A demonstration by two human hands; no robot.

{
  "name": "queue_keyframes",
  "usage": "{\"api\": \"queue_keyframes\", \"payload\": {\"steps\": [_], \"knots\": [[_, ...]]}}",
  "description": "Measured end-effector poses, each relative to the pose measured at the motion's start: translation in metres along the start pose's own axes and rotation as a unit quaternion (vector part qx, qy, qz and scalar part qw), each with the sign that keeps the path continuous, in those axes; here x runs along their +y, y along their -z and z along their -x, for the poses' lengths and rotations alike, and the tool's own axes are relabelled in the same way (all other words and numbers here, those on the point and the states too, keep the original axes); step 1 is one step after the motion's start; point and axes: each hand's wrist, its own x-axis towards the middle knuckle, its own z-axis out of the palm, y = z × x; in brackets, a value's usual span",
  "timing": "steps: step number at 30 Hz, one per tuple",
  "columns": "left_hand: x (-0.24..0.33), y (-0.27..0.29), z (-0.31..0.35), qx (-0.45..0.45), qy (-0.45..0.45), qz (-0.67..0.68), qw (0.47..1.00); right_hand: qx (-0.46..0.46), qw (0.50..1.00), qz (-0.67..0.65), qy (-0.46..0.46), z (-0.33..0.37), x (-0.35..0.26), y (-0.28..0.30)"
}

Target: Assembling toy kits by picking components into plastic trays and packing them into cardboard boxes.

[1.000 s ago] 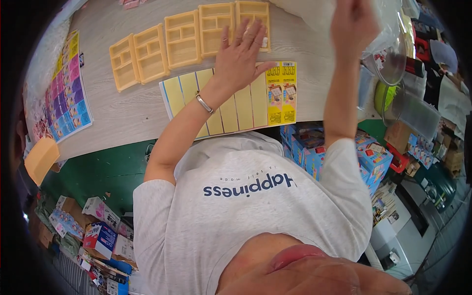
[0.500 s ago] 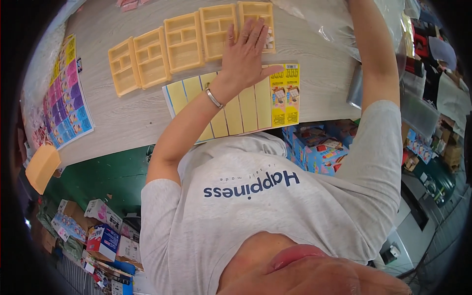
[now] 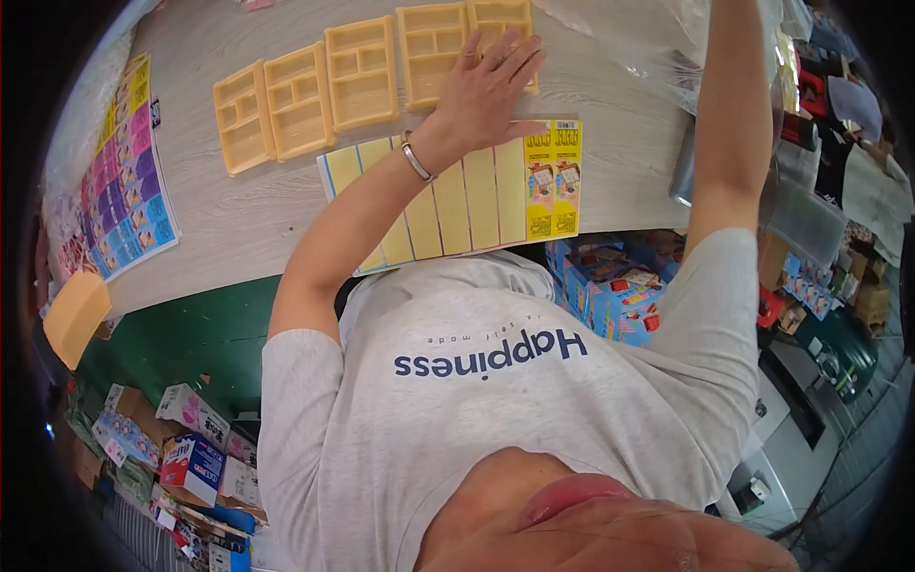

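My left hand [image 3: 488,88] lies flat, fingers spread, over the rightmost yellow compartment tray [image 3: 496,13] and hides most of it. Its thumb reaches over the top of a yellow sticker sheet [image 3: 496,210], which carries two printed strips at its right end. To the left of that hand stand several more divided trays, among them a tray with five or so small sections [image 3: 362,91] and another tray [image 3: 431,48] touching the fingers' side. My right forearm [image 3: 732,124] stretches up past the top edge, so my right hand is out of sight.
Coloured printed sheets [image 3: 133,191] lie at the table's left. A yellow piece of plastic [image 3: 76,319] sits at the left corner. Clear plastic film [image 3: 648,38] covers the back right. Below the table edge stand a blue printed box [image 3: 596,296] and several cartons [image 3: 195,467].
My left hand has shifted slightly right over the rightmost tray, covering the white pieces visible there before. My right forearm has straightened upward, and its hand remains beyond the top edge.
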Motion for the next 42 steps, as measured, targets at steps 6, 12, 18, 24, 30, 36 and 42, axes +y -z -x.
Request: {"api": "queue_keyframes", "payload": {"steps": [6, 12, 18, 24, 30, 36, 42], "knots": [[-0.056, 0.024, 0.015, 0.248, 0.049, 0.202, 0.946, -0.26, 0.629, -0.699, -0.218, 0.155, 0.0, 0.001], [-0.124, 0.014, 0.069, 0.18, 0.03, 0.063, 0.981, -0.218, 0.718, -0.586, -0.306, 0.274, 0.026, -0.112], [-0.089, 0.048, 0.069, -0.007, 0.08, 0.027, 0.996, -0.233, 0.86, -0.442, -0.106, 0.306, 0.026, -0.133], [-0.093, 0.033, 0.071, 0.113, 0.031, 0.053, 0.992, -0.213, 0.841, -0.494, -0.064, 0.312, 0.027, -0.137], [-0.1, 0.018, 0.079, 0.106, 0.043, 0.074, 0.991, -0.18, 0.806, -0.553, -0.111, 0.311, 0.025, -0.147], [-0.083, 0.044, 0.079, 0.021, 0.105, 0.078, 0.991, -0.185, 0.805, -0.56, -0.058, 0.31, 0.052, -0.156], [-0.06, 0.062, 0.076, -0.014, 0.125, 0.077, 0.989, -0.144, 0.882, -0.447, -0.026, 0.314, 0.053, -0.151]]}}
